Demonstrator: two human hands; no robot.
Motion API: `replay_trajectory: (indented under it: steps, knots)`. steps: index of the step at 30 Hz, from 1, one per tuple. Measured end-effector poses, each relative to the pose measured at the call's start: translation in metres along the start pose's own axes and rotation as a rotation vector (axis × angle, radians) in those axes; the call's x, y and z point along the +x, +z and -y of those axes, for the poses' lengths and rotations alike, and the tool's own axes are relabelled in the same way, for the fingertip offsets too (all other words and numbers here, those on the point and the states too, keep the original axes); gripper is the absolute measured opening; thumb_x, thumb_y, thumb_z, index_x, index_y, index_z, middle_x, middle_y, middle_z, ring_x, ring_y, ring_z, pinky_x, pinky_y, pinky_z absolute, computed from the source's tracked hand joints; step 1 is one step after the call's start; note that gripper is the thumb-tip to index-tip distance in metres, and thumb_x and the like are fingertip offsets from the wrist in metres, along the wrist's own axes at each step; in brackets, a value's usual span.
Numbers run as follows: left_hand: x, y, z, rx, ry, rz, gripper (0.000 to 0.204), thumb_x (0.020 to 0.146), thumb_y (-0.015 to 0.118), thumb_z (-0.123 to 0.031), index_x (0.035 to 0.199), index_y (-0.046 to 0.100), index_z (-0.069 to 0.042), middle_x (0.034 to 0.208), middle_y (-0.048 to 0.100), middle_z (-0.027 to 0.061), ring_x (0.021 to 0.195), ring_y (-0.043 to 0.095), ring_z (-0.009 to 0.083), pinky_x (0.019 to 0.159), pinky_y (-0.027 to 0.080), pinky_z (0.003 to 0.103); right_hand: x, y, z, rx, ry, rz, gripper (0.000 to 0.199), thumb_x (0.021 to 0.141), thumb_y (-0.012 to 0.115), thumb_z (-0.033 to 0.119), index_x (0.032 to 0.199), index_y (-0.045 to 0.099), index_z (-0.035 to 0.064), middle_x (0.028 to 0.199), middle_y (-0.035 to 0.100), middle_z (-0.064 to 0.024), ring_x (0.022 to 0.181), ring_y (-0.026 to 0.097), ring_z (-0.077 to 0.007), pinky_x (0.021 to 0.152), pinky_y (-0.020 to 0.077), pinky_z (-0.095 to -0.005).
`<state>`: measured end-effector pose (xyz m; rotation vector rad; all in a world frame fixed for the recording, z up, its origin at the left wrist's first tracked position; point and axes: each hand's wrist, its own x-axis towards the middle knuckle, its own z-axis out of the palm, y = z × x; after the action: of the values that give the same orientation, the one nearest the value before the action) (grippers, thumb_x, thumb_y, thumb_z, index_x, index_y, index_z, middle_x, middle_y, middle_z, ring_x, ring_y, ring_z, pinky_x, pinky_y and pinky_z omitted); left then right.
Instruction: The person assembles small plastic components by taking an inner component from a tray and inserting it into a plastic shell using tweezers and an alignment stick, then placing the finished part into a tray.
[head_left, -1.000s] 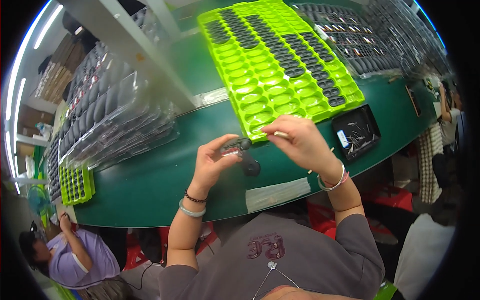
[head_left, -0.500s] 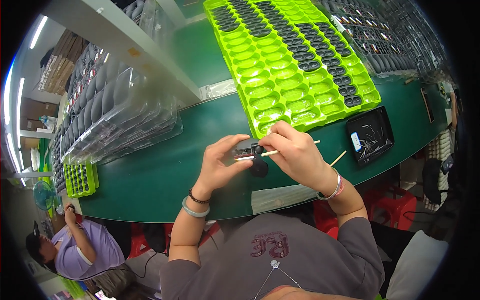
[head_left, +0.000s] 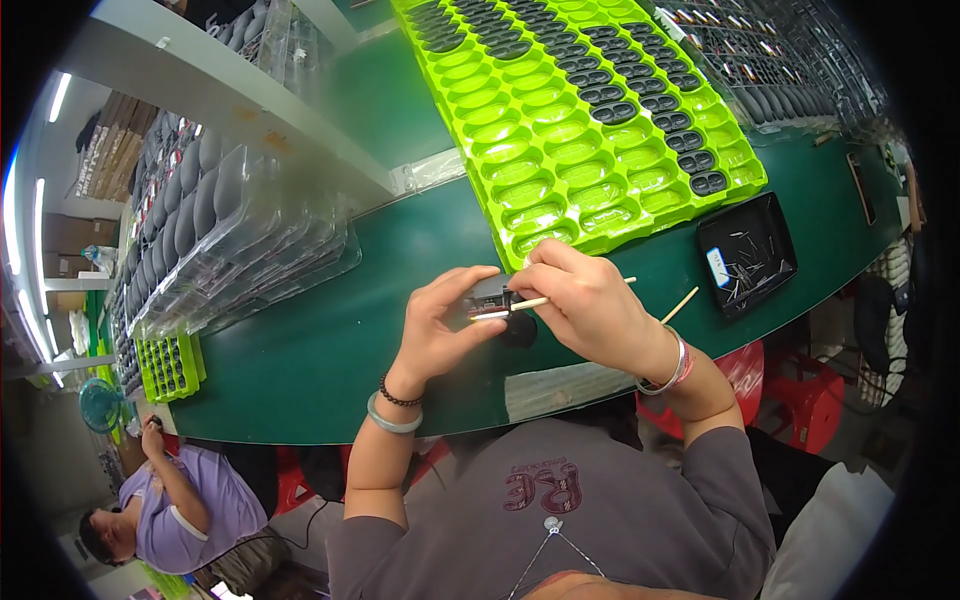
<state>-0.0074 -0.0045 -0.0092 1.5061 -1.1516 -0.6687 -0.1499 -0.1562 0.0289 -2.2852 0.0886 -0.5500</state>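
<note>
— What sits at the left of the frame?
— Stacks of clear plastic trays (head_left: pixel 235 235) with dark parts, and below them a small green tray (head_left: pixel 172 365) at the table's edge.
— And at the centre?
— The left hand (head_left: pixel 440 325) pinches a small dark part (head_left: pixel 490 298) between thumb and fingers, above the green table (head_left: pixel 330 340). The right hand (head_left: pixel 590 305), fingers closed narrow, holds a thin wooden stick (head_left: pixel 520 306) whose tip touches the part.
— Further right?
— A large green tray (head_left: pixel 560 180) just above the hands; a black dish (head_left: pixel 748 252) at right.
</note>
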Motion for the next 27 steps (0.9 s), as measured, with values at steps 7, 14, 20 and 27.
replay_trajectory:
  steps: [7,14,20,27]
  knots:
    - [-0.001,-0.001,-0.001,-0.019,0.027,-0.007,0.048,0.066,0.076,-0.011,0.11,0.059,0.001,0.093,0.062,0.0117,0.083,0.06,0.02,0.076,0.047,0.029,0.009,-0.008,-0.007,0.307,0.151,0.082,0.016,0.079,0.064,0.002,0.095,0.06,0.0028,0.081,0.055,-0.0059,0.065,0.054,-0.0157,0.056,0.043,-0.0269]
    - [-0.001,-0.013,-0.009,0.009,0.024,-0.046,0.047,0.067,0.075,-0.01,0.11,0.059,0.0,0.093,0.063,0.0114,0.083,0.061,0.0199,0.076,0.047,0.029,0.008,-0.02,-0.002,0.452,0.264,0.044,0.03,0.087,0.059,0.018,0.113,0.052,0.0063,0.093,0.06,-0.0125,0.079,0.059,-0.0242,0.069,0.045,-0.0355]
    - [-0.002,-0.022,-0.014,0.028,0.06,-0.061,0.047,0.066,0.075,-0.009,0.11,0.059,0.0,0.093,0.063,0.0113,0.081,0.061,0.0189,0.073,0.049,0.028,0.013,-0.018,0.004,0.179,0.117,0.066,0.013,0.085,0.057,0.009,0.095,0.064,0.0034,0.074,0.059,-0.012,0.067,0.057,-0.0271,0.061,0.0444,-0.0331]
    - [-0.003,-0.023,-0.013,-0.018,0.043,-0.027,0.049,0.067,0.076,-0.009,0.111,0.057,0.004,0.095,0.059,0.0102,0.083,0.058,0.0156,0.074,0.047,0.025,0.012,-0.011,-0.004,0.208,0.13,0.157,0.018,0.084,0.058,0.006,0.099,0.066,0.0031,0.066,0.057,-0.0088,0.06,0.055,-0.0202,0.055,0.0417,-0.0298]
